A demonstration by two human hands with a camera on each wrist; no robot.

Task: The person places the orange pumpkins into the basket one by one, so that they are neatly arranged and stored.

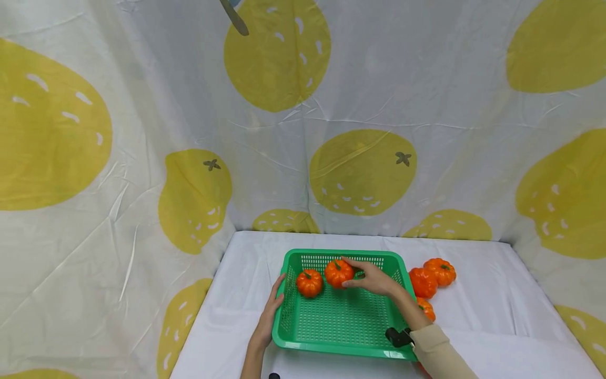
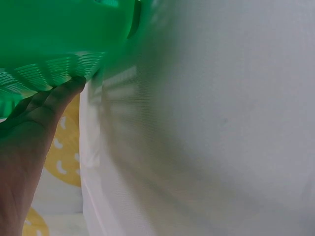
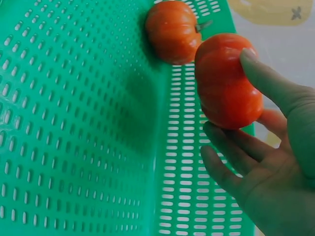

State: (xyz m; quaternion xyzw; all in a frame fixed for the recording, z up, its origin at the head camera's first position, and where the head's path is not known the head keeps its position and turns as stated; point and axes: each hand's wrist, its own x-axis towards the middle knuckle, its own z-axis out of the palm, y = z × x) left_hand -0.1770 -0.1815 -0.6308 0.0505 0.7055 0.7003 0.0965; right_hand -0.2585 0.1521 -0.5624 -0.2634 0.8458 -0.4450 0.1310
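Observation:
A green plastic basket [image 1: 341, 316] with perforated walls stands on the white cloth. My right hand [image 1: 374, 279] pinches a small orange pumpkin [image 1: 338, 273] between thumb and fingers, inside the basket near its back wall. In the right wrist view the held pumpkin [image 3: 227, 81] shows ribbed, glossy skin, with the thumb on one side and fingertips on the other. Another small pumpkin [image 1: 310, 283], green-stemmed, sits to its left in the basket. My left hand [image 1: 269, 316] rests against the basket's left side, its fingers fairly straight along the outer wall [image 2: 54, 29].
Several more orange pumpkins [image 1: 440, 271] lie on the cloth just right of the basket, one partly hidden by its rim. White cloth [image 1: 492, 316] covers the table. Lemon-printed fabric [image 1: 360, 173] hangs behind and at both sides.

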